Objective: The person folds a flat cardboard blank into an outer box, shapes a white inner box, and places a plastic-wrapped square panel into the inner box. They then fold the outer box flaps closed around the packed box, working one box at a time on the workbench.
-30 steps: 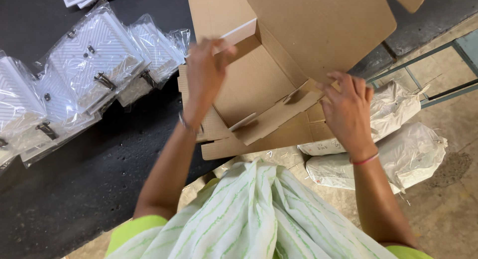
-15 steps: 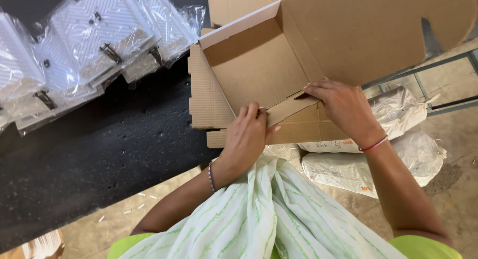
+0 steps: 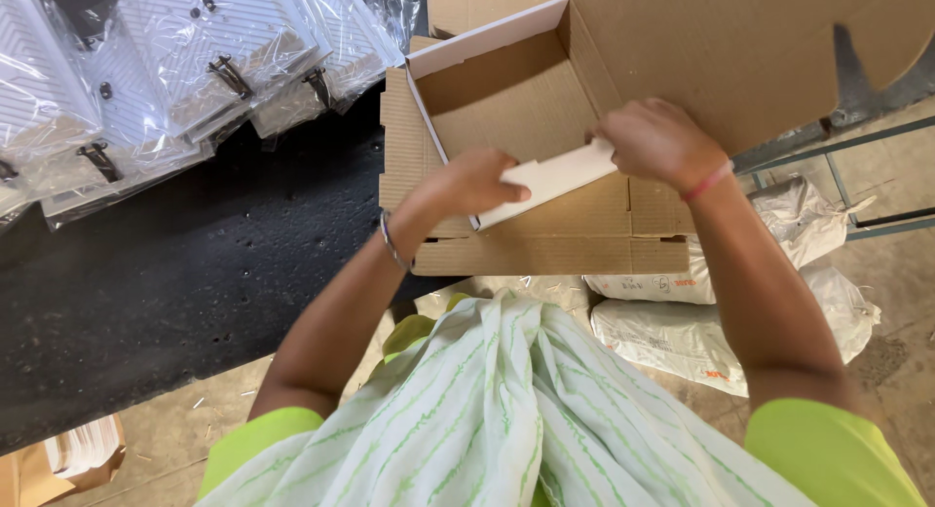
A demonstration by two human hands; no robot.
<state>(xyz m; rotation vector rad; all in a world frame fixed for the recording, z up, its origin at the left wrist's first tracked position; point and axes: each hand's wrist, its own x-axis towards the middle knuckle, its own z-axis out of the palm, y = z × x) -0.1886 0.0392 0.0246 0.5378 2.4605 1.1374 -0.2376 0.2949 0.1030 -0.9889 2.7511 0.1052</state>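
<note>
**A:** Item one, the hands?

**B:** Left hand [image 3: 477, 179]: closed on the near end of a white-faced flap [image 3: 550, 181], fingers curled over its edge. Right hand [image 3: 657, 142]: gripping the far end of the same flap, thumb side hidden, red band at the wrist. A thin bangle on the left wrist.

**A:** And the flap belongs to?

**B:** Cardboard box [image 3: 516, 108], brown, half erected, standing on the edge of the desk [image 3: 195, 283]. The flap runs across the box's front wall, tilted, its right end higher than its left. The large lid panel stands up behind the box.

**A:** Step in hand, by your reckoning?

**B:** Folding the front flap down into the box to lock the wall, I'd judge. The flap is not yet seated; it looks to need pressing inward and down with both hands until its edge sits flush inside.

**A:** Around the box?

**B:** Left of the box, on the dark desk: bagged white panels [image 3: 175, 59] in clear plastic, overlapping in a row, with small dark fittings. Below the box, on the floor: white sacks [image 3: 701, 332], stacked. Right of the box: a metal frame [image 3: 857, 137].
</note>
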